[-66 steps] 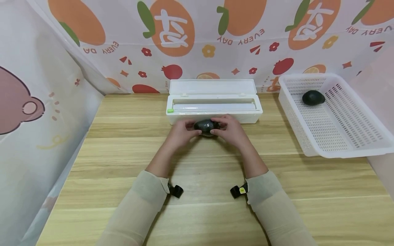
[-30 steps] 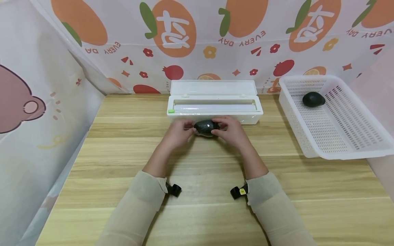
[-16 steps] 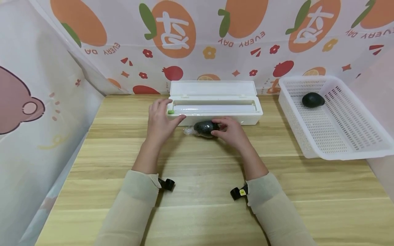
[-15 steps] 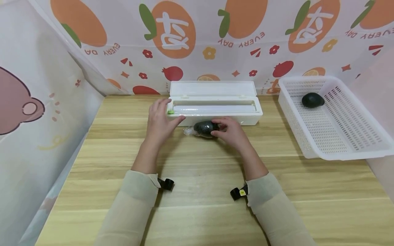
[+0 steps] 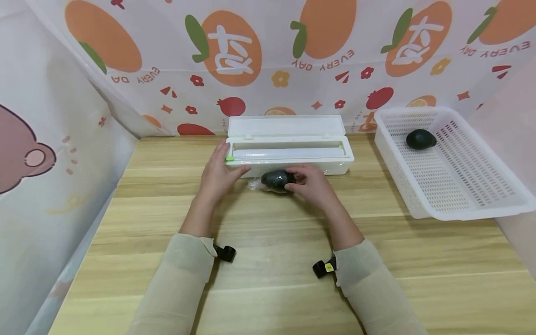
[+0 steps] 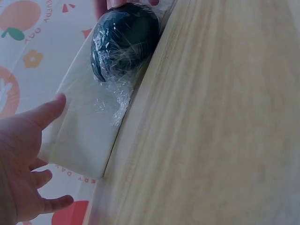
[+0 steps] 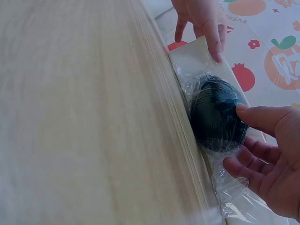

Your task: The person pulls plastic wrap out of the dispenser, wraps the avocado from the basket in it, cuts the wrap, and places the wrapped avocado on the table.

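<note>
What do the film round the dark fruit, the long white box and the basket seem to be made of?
Film: thin clear plastic, crinkled and glinting. Long white box: smooth, semi-matte, probably moulded plastic. Basket: white perforated plastic, judging by its slotted walls. Table: wood-grain surface, possibly laminate.

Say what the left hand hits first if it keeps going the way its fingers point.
Probably nothing new: the left hand points away from the body and already rests on the near-left corner of the white wrap dispenser, by its green tab. The wrapped avocado lies off to its right.
</note>
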A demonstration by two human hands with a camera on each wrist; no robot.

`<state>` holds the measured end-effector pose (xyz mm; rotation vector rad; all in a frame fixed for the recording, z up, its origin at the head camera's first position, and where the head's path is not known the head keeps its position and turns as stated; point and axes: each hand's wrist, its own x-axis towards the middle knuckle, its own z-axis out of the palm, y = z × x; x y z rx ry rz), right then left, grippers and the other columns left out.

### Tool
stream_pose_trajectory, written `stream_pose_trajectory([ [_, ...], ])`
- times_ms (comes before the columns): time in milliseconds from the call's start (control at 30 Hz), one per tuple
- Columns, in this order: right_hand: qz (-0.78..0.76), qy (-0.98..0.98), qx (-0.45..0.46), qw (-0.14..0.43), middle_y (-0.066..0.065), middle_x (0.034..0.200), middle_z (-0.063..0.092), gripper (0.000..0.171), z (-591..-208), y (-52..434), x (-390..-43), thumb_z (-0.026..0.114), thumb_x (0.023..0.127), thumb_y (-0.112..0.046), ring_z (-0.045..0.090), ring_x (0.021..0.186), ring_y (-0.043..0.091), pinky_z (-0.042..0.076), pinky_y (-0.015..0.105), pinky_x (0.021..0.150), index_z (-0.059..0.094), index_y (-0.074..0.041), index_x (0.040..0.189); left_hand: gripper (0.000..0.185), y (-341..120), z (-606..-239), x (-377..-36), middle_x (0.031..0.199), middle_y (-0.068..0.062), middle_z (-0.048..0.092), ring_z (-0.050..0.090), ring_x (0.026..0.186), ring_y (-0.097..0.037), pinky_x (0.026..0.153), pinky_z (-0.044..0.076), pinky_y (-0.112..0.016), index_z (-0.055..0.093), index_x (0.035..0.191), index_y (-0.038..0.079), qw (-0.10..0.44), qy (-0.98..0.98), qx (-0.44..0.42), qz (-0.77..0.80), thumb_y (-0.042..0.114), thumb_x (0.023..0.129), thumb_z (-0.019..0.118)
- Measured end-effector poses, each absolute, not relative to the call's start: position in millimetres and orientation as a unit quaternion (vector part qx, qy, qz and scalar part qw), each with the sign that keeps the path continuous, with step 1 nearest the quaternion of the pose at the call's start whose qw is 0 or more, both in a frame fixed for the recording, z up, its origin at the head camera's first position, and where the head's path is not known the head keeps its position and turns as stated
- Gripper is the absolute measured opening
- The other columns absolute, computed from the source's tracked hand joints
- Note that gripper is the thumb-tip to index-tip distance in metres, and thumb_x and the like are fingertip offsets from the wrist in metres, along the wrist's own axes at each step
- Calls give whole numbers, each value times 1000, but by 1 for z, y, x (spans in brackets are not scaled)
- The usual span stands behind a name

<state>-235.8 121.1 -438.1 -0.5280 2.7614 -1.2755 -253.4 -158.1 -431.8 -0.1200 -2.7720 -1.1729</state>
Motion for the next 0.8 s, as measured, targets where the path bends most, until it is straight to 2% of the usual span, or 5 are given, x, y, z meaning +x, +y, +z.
stream_pose_trajectory([
  [467, -412, 893, -178, 19, 4, 128, 61, 44, -438, 120, -237, 79, 85, -22, 62, 97, 21, 54, 35, 83, 67, -15, 126, 86, -169, -434, -262, 161, -2, 28, 30, 147, -30, 116, 29, -51, 46, 148, 16, 87, -920, -62, -376, 45, 76, 83],
  [667, -421, 890, -172, 26, 4, 127, 61, 42, -438, 121, -233, 79, 84, -21, 61, 96, 21, 55, 34, 82, 68, -15, 125, 83, -175, -439, -263, 161, 3, 30, 27, 148, -23, 119, 26, -46, 53, 143, 14, 75, -895, -71, -435, 42, 72, 86],
  [800, -423, 889, -172, 20, 3, 127, 61, 42, -439, 121, -232, 79, 85, -21, 61, 97, 21, 55, 34, 82, 68, -15, 124, 89, -176, -442, -264, 160, 9, 29, 24, 149, -16, 121, 23, -42, 49, 146, 17, 68, -874, -66, -476, 42, 70, 87],
])
